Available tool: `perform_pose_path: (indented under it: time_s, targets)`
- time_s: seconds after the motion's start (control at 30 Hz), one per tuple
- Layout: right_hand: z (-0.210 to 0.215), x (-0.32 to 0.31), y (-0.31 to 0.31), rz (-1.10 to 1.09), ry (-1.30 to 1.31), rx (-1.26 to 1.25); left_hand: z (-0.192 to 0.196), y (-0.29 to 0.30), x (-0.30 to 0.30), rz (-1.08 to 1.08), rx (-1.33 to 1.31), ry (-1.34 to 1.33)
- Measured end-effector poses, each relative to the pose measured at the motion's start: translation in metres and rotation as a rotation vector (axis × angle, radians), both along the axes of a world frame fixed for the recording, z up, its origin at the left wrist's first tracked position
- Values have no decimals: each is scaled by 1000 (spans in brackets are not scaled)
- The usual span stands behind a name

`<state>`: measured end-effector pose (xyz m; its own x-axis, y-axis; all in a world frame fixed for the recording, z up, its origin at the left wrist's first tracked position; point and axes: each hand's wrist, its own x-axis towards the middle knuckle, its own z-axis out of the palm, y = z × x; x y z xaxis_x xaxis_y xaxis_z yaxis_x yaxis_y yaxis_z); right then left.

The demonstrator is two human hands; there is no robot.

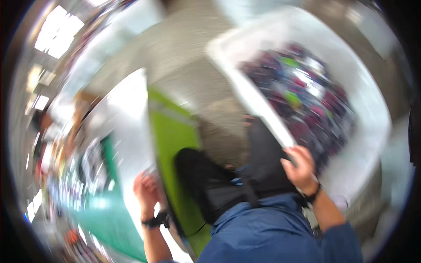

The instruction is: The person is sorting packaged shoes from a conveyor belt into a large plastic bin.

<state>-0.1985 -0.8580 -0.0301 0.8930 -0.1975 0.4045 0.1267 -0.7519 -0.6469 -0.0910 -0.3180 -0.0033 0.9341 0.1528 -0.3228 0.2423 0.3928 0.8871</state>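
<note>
My right hand (301,167) is at the near-left rim of a large white bin (258,103), its fingers and thumb curled round the edge. Inside the bin lies a heap of small dark, maroon and bright green pieces (302,94), too smeared to name. On the left, my left hand (147,193) is over the edge of a white tabletop (131,105), its fingers bent inward. A pale, shiny patch shows beside those fingertips; whether it is a held thing is hard to make out. Both wrists wear black bands.
A bright green panel (173,131) drops from the table's edge beside my legs. Teal-green sheeting (103,215) covers the table's near left part, with blurred items past it. Another person (48,118) is at the far left. Grey floor (188,57) lies between table and bin.
</note>
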Motion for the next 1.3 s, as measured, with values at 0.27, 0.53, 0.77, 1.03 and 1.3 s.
perform_pose_path:
  time_s: [0.27, 0.53, 0.77, 1.03, 1.3]
  targets:
    - [-15, -12, -11, 85, 146, 91, 38, 17, 23, 126, 512, -49]
    - [-15, -6, -7, 88, 162, -17, 26, 199, 82, 327, 1607, -57]
    - [-18, -8, -5, 95, 172, -109, 3, 232, 130, 259, 1861, 270]
    - [-15, -2, 0, 130, 149, -168, 13, 137, 93, 250, 1955, -15]
    - [-2, 4, 2, 103, 162, -169, 8, 61, 23, 279, 314, -126]
